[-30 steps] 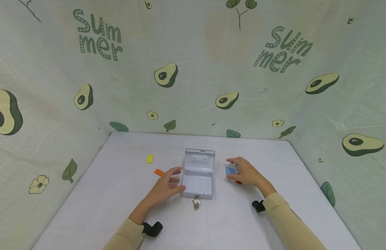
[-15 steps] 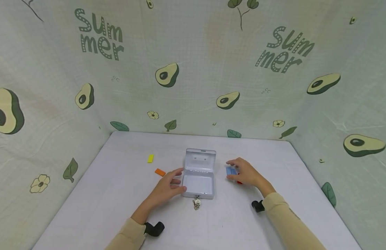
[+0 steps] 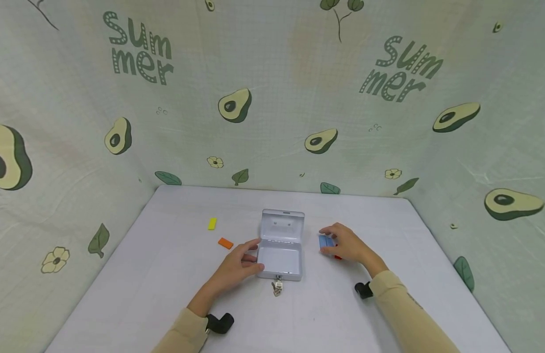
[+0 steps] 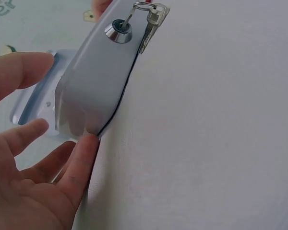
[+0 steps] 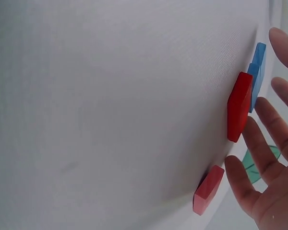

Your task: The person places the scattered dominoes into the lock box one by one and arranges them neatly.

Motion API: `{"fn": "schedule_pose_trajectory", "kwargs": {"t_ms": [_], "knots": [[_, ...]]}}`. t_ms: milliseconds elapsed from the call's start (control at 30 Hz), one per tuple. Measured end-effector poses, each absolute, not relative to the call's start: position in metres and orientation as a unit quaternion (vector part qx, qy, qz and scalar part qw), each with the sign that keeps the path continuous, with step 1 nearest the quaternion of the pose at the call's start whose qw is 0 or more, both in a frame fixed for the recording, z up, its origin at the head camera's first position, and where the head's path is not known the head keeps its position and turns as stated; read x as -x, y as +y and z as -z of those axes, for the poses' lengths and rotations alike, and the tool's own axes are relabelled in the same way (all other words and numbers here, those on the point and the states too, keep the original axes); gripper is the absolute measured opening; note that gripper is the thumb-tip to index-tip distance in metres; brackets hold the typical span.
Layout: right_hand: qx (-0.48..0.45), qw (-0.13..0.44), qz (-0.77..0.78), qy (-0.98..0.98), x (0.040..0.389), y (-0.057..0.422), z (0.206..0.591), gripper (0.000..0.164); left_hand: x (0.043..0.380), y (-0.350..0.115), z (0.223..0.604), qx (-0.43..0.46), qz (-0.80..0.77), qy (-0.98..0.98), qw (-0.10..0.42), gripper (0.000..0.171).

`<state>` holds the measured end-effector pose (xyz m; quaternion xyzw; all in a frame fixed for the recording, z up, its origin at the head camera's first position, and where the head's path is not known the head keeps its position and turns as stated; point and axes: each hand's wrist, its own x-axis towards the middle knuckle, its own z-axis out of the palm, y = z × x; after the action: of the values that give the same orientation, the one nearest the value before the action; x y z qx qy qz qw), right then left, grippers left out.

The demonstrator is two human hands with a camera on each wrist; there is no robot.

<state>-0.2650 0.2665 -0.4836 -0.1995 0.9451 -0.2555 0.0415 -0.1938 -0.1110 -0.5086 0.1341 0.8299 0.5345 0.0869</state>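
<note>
A light grey metal cash box (image 3: 294,277) stands at mid-table with its lid (image 3: 272,226) raised and its inside bare. Keys (image 3: 277,288) hang from the lock (image 4: 119,31) on its front. My left hand (image 3: 237,265) is at the box's left side, fingers apart; one fingertip (image 4: 89,143) touches the bottom edge. To the right, my right hand (image 3: 349,244) spreads over light blue blocks (image 3: 324,240) lying side by side. A red block (image 5: 240,108) lies beside them under the fingers, and a pinkish-red block (image 5: 209,190) is close to a fingertip.
An orange block (image 3: 226,243) and a yellow block (image 3: 212,224) lie left of the box. The white-covered table (image 3: 122,304) is enclosed by a printed cloth (image 3: 272,98) at the back and sides. Black wrist cameras (image 3: 220,323) stick out from both sleeves.
My left hand has shifted slightly right to the side of the box, showing more of the orange block. The right hand and the blocks look unchanged.
</note>
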Motion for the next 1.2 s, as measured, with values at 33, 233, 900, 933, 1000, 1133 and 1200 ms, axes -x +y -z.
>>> {"fn": "schedule_pose_trajectory", "kwargs": {"t_ms": [33, 233, 900, 933, 1000, 1133, 1200], "knots": [[0.198, 0.042, 0.253, 0.946, 0.265, 0.267, 0.484, 0.053, 0.194, -0.111, 0.509, -0.136, -0.533, 0.830, 0.089, 0.072], [0.190, 0.048, 0.248, 0.949, 0.266, 0.266, 0.486, 0.052, 0.195, -0.114, 0.510, -0.148, -0.530, 0.829, 0.101, 0.072], [0.187, 0.048, 0.233, 0.953, 0.267, 0.264, 0.485, 0.047, 0.203, -0.125, 0.517, -0.198, -0.548, 0.802, 0.128, 0.073], [0.187, 0.048, 0.232, 0.953, 0.268, 0.264, 0.486, 0.046, 0.203, -0.125, 0.517, -0.201, -0.549, 0.801, 0.128, 0.074], [0.185, 0.048, 0.231, 0.954, 0.269, 0.264, 0.487, 0.046, 0.203, -0.126, 0.518, -0.204, -0.550, 0.799, 0.128, 0.074], [0.180, 0.048, 0.230, 0.955, 0.270, 0.264, 0.489, 0.045, 0.203, -0.125, 0.518, -0.203, -0.548, 0.801, 0.128, 0.074], [0.179, 0.047, 0.229, 0.956, 0.270, 0.264, 0.490, 0.044, 0.203, -0.125, 0.518, -0.201, -0.547, 0.802, 0.128, 0.074]]}}
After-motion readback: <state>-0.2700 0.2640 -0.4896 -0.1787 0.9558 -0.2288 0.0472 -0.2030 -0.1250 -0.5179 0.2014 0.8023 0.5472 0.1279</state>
